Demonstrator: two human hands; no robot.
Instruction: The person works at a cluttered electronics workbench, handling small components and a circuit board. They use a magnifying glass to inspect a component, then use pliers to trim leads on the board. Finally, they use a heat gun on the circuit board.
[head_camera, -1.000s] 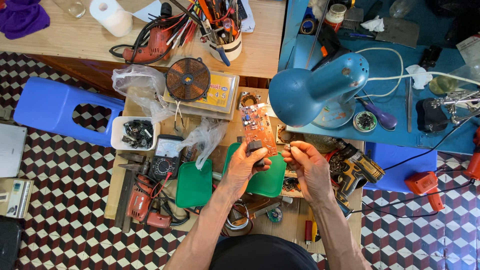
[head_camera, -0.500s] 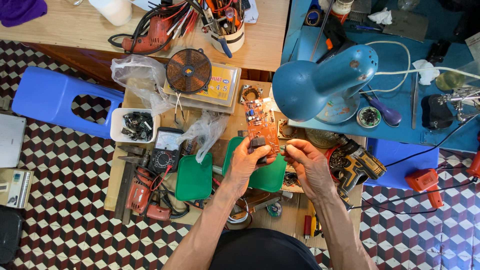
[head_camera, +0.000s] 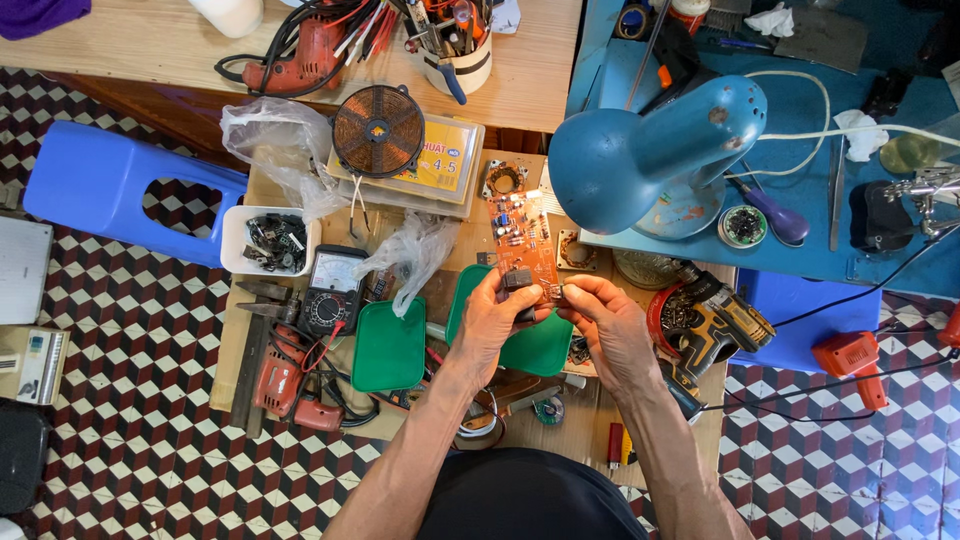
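Both hands (head_camera: 497, 318) on circuit board (head_camera: 522, 243)

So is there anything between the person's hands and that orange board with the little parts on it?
No, nothing is in the way. The left hand and the right hand both already touch the near end of the orange circuit board, held over the green tray.

I drew my right hand (head_camera: 605, 325) in until its fingertips met the circuit board's (head_camera: 522, 245) near corner.
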